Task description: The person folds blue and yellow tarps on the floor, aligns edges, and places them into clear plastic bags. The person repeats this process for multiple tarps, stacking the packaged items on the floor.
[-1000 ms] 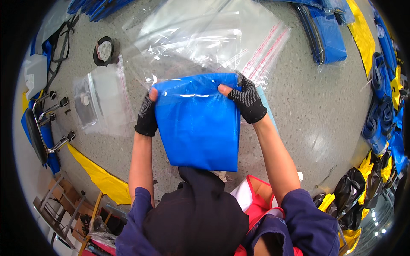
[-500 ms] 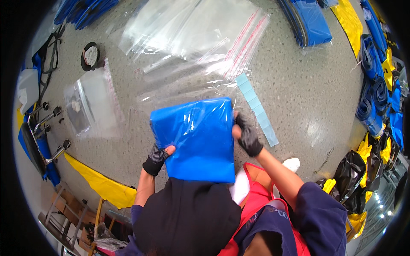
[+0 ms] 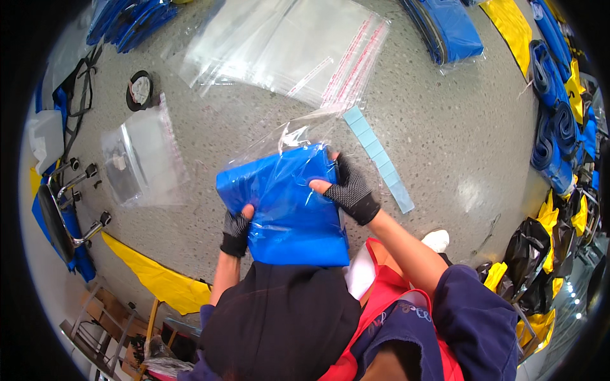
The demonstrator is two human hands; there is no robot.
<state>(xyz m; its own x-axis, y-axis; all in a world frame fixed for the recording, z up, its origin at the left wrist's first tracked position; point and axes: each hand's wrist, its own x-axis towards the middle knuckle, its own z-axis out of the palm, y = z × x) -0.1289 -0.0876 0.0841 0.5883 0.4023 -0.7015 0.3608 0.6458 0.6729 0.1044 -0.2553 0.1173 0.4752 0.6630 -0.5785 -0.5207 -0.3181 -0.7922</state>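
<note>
A grey speckled floor [image 3: 445,146] carries everything. On it lie a fanned stack of clear plastic bags [image 3: 286,47] with red-striped edges, a pale blue strip of squares [image 3: 379,159] just below them, a single clear bag [image 3: 136,159] to the left, and a small black round object [image 3: 140,90] near it. Folded blue packs [image 3: 448,28] rest at the top right, a yellow sheet [image 3: 152,276] at the lower left.

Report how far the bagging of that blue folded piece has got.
Done: the blue folded piece sits mostly inside the clear bag. In hand: the left hand grips its lower left edge, and the right hand holds its right side. Left: its lower end sticks out, and the bag mouth is unsealed.
</note>
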